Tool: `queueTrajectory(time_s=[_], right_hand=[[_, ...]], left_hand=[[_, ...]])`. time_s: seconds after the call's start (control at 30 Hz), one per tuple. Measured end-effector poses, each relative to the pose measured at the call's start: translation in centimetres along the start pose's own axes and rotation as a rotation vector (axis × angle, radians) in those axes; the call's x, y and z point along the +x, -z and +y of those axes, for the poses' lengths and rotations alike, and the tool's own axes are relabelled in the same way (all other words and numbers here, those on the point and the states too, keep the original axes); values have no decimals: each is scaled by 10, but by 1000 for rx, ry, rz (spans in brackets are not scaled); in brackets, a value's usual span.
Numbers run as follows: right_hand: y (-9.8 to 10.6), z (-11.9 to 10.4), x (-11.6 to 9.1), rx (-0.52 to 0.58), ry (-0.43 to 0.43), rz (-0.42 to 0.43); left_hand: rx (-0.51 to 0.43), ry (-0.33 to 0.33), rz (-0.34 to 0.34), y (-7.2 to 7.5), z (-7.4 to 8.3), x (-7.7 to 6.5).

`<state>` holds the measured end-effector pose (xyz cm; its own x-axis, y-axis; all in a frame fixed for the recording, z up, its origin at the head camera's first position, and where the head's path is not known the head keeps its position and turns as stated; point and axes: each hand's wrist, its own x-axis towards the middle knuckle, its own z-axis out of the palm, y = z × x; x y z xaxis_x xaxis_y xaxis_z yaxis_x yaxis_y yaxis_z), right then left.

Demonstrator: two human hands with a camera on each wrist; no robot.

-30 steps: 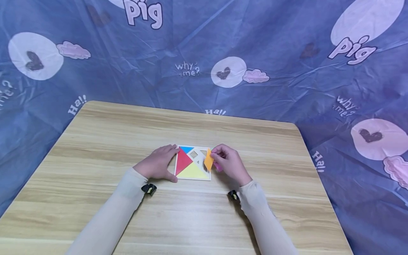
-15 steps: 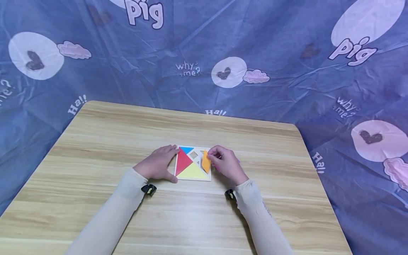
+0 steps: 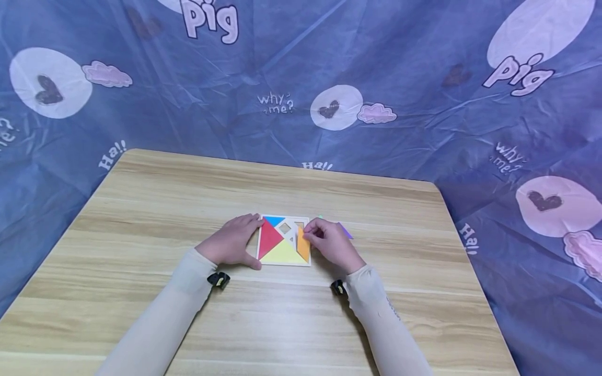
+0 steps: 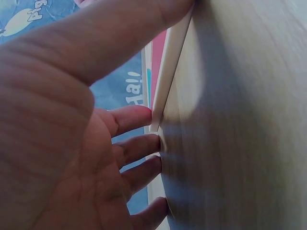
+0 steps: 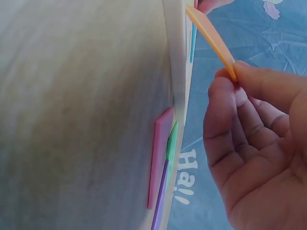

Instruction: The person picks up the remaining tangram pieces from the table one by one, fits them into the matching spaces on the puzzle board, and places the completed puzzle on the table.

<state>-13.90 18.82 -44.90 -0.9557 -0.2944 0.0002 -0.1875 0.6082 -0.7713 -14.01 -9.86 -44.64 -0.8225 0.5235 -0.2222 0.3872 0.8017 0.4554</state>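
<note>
My left hand (image 3: 232, 240) lies along the left side of a white tangram tray (image 3: 284, 265), thumb at the near corner and index finger near the far one. Red (image 3: 269, 237), yellow (image 3: 283, 255) and blue (image 3: 274, 220) triangles sit inside the tray. Over its right part, my right hand (image 3: 335, 244) pinches an orange parallelogram piece (image 3: 303, 246) by its upper end between thumb and index finger. In the right wrist view the orange piece slants, its far end down at the tray and the pinched end raised. Cut-outs show in the bare tray floor.
Right of the tray, loose pink (image 5: 161, 143), green (image 5: 171, 146) and purple (image 5: 160, 196) pieces lie on the wooden table (image 3: 226, 318). My right hand partly covers them in the head view. A blue printed cloth (image 3: 282, 62) hangs behind the table.
My right hand has brought the orange piece leftward and down from the tray's right edge into its right part. Purple and green pieces now show past the hand. The left hand stays put.
</note>
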Motion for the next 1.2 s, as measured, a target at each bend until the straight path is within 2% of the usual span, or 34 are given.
queueTrajectory(time_s=[0.3, 0.4, 0.63, 1.03, 1.2], right_hand=[[-2, 0, -1, -79, -23, -54], [-1, 0, -1, -138, -15, -79], [0, -5, -4, -326, 98, -111], [-2, -5, -9, -488, 210, -119], [-2, -4, -10, -514, 239, -124]], left_hand=[[-11, 7, 7, -2, 0, 0], [-6, 4, 14, -3, 1, -1], [-2, 12, 16, -5, 5, -3], [-6, 11, 19, -6, 5, -3], [-4, 10, 19, -6, 4, -3]])
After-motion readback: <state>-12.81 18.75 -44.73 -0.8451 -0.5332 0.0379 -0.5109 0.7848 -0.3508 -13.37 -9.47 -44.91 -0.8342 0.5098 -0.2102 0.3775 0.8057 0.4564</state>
